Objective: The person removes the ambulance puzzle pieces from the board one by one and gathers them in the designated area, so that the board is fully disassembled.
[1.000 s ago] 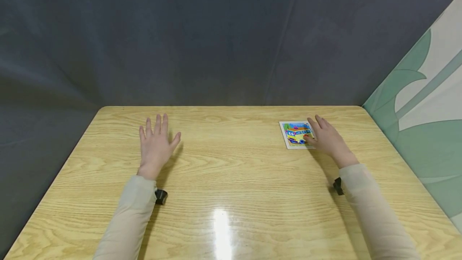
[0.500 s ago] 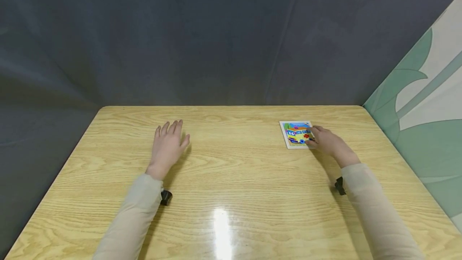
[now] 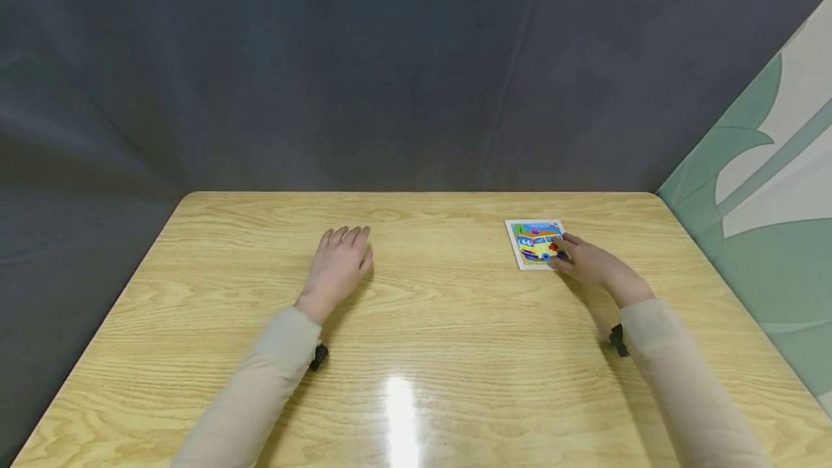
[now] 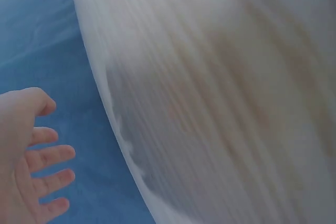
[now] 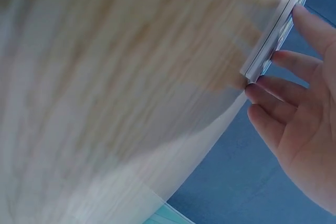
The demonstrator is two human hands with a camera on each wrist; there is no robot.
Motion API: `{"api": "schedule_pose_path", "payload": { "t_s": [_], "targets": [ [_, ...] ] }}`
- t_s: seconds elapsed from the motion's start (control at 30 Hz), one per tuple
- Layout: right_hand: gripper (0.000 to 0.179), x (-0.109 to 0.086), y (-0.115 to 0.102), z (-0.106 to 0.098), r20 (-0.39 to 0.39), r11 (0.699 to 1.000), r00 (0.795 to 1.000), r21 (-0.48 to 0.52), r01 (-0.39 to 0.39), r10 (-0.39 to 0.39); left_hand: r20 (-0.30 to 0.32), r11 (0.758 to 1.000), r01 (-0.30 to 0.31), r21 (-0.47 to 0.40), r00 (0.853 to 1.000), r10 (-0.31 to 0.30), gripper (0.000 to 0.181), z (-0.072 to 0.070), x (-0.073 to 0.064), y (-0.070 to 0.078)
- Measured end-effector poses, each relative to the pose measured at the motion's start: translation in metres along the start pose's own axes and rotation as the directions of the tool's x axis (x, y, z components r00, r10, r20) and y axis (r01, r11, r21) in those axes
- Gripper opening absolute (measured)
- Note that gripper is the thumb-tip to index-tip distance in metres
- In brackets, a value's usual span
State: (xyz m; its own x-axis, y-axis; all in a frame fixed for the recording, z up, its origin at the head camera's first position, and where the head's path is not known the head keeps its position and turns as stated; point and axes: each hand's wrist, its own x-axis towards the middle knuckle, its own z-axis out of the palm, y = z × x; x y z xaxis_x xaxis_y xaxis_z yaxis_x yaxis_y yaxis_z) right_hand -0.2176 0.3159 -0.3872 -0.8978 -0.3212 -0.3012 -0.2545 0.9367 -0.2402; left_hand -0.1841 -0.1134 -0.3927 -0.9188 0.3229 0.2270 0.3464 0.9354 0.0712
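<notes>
A square picture board [image 3: 534,245] with a white border lies flat at the right rear of the table; its print shows a yellow cartoon vehicle with a red cross. My right hand [image 3: 593,264] is at the board's right side, thumb and forefinger overlapping the picture. From the right wrist, the board's pale layered edge [image 5: 273,32] appears side-on, with the right fingertips [image 5: 277,56] right at it. My left hand [image 3: 338,266] hovers palm down over the table left of centre, holding nothing. Its fingers [image 4: 52,157] are spread and slightly bent in the left wrist view.
The wood-grain table [image 3: 422,309] has a bright glare spot near its front. A dark curtain [image 3: 364,71] hangs behind the far edge. To the right stands a panel with green leaf shapes [image 3: 780,266].
My left hand has moved right, toward the table's middle, and its fingers have drawn closer together. The right hand has lowered its fingers onto the board's right side; the board stays put.
</notes>
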Motion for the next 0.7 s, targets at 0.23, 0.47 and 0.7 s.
{"api": "schedule_pose_path", "payload": {
  "t_s": [0.23,0.47,0.7],
  "targets": [
    [0.068,0.001,-0.005,0.002,-0.016,0.999,0.999,-0.013,0.031,-0.031,0.05,0.997,-0.07,0.013,0.996,0.069,0.042,0.003,0.015,0.023],
    [0.068,0.002,-0.015,0.005,-0.042,0.996,0.996,-0.032,0.081,-0.082,0.092,0.994,-0.108,-0.009,0.99,0.108,0.044,0.004,0.027,0.045],
    [0.07,0.003,-0.025,0.008,-0.05,0.992,0.991,-0.036,0.12,-0.121,0.152,0.992,-0.112,-0.049,0.981,0.118,0.048,0.007,0.034,0.059]
  ]
}}
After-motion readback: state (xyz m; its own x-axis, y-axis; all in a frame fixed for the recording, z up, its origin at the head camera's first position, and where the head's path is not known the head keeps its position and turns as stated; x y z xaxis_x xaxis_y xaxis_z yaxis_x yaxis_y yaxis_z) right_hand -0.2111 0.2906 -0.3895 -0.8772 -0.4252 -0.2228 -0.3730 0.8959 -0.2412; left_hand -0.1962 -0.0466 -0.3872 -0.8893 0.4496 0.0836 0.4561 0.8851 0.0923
